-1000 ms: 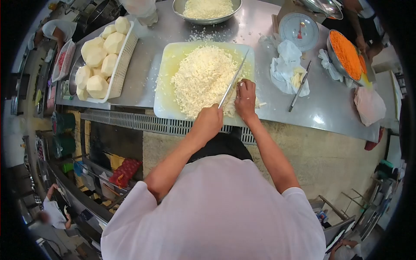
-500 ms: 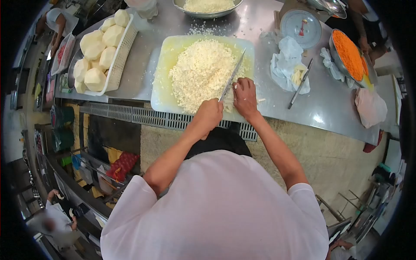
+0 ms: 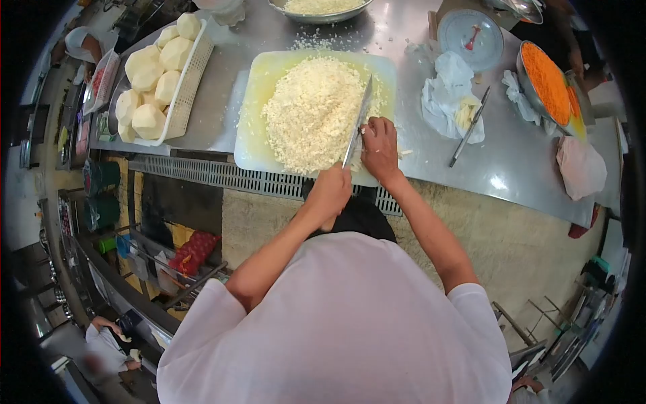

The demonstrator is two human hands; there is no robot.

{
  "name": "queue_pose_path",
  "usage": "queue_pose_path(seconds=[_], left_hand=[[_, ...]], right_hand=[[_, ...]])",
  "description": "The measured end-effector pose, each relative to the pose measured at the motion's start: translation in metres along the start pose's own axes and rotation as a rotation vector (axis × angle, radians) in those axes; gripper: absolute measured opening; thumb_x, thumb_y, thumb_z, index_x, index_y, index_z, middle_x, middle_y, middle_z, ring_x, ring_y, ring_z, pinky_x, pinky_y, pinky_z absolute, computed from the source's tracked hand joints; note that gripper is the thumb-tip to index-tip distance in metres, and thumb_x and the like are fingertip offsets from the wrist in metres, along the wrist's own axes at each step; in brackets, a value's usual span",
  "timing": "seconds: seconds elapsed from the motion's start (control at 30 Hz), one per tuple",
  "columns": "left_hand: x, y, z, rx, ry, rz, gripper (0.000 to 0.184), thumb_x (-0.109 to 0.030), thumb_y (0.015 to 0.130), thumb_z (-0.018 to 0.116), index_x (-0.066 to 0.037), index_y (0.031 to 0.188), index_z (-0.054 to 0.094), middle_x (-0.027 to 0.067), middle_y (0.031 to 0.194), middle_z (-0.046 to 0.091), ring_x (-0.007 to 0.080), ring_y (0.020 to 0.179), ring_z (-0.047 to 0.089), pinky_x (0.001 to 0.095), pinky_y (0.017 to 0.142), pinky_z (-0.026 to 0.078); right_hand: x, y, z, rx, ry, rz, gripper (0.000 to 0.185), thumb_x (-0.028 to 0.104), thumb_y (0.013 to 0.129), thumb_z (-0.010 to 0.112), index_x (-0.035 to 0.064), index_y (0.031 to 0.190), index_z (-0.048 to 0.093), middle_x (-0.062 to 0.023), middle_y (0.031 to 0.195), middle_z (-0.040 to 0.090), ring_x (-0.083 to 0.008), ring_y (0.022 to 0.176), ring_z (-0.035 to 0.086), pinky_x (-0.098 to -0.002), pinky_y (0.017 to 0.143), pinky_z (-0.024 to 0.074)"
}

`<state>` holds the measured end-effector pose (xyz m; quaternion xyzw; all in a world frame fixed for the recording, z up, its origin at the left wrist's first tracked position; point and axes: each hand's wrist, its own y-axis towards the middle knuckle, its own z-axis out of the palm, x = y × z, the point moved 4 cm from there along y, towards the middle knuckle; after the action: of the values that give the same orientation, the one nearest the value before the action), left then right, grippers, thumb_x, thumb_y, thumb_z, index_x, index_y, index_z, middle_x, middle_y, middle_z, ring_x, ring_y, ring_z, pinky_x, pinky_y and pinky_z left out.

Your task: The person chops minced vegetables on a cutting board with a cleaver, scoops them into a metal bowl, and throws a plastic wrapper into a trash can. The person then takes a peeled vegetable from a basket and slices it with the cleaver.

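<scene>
My left hand [image 3: 330, 194] is wrapped round the handle of a kitchen knife [image 3: 358, 121]. The blade points away from me, along the right side of a heap of finely chopped white vegetable [image 3: 313, 114]. Under the heap lies a pale yellowish cutting board [image 3: 252, 151]. Just right of the blade, my right hand [image 3: 381, 151] has its fingers curled down on white vegetable strips [image 3: 404, 153] at the board's front right. The hand covers most of those strips.
At the left, a white plastic basket [image 3: 190, 87] holds peeled white root vegetables [image 3: 145, 71]. A metal bowl [image 3: 319, 19] stands behind the board. To the right lie a plastic bag [image 3: 444, 94], another knife [image 3: 470, 128], a scale [image 3: 470, 40] and a bowl of shredded orange vegetable [image 3: 546, 84].
My left hand has drawn back slightly towards my body, and the knife blade has come with it, pointing more straight ahead. My right hand stays nearly in place.
</scene>
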<state>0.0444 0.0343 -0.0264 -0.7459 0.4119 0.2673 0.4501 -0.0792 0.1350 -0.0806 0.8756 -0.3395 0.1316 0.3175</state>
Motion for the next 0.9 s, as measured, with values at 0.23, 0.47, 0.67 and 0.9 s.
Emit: queue_pose_path(seconds=[0.23, 0.47, 0.67, 0.9], left_hand=[[-0.023, -0.014, -0.012, 0.018, -0.097, -0.063, 0.041, -0.026, 0.108, 0.041, 0.007, 0.088, 0.054, 0.0155, 0.054, 0.058, 0.0262, 0.040, 0.060, 0.0398, 0.038, 0.049], [-0.030, 0.018, -0.019, 0.038, -0.028, -0.020, 0.035, -0.021, 0.106, 0.043, 0.008, 0.091, 0.056, 0.0187, 0.056, 0.059, 0.0293, 0.042, 0.062, 0.0413, 0.039, 0.049], [0.002, 0.029, -0.011, -0.104, 0.122, 0.051, 0.037, -0.021, 0.103, 0.045, 0.009, 0.090, 0.060, 0.0308, 0.065, 0.062, 0.0453, 0.056, 0.065, 0.0510, 0.059, 0.054], [-0.013, 0.006, -0.026, -0.171, 0.237, 0.121, 0.035, -0.020, 0.102, 0.049, 0.010, 0.089, 0.062, 0.0363, 0.075, 0.063, 0.0516, 0.077, 0.065, 0.0565, 0.072, 0.052]], right_hand=[[-0.001, 0.002, 0.000, 0.000, 0.022, 0.020, 0.037, -0.005, 0.071, 0.064, 0.0025, 0.107, 0.062, -0.0158, 0.115, 0.054, -0.0394, 0.116, 0.050, -0.0481, 0.099, 0.0434], [-0.002, -0.001, -0.007, -0.010, 0.050, -0.006, 0.029, -0.004, 0.075, 0.065, 0.0013, 0.103, 0.062, -0.0166, 0.113, 0.056, -0.0397, 0.113, 0.051, -0.0482, 0.095, 0.0438], [-0.009, 0.009, -0.026, -0.260, 0.183, 0.065, 0.011, 0.001, 0.089, 0.063, -0.0020, 0.099, 0.062, -0.0207, 0.108, 0.061, -0.0416, 0.097, 0.058, -0.0486, 0.086, 0.0465], [-0.018, 0.001, -0.017, -0.137, 0.360, 0.226, 0.011, 0.000, 0.089, 0.062, -0.0032, 0.100, 0.062, -0.0198, 0.105, 0.062, -0.0405, 0.095, 0.059, -0.0450, 0.084, 0.0492]])
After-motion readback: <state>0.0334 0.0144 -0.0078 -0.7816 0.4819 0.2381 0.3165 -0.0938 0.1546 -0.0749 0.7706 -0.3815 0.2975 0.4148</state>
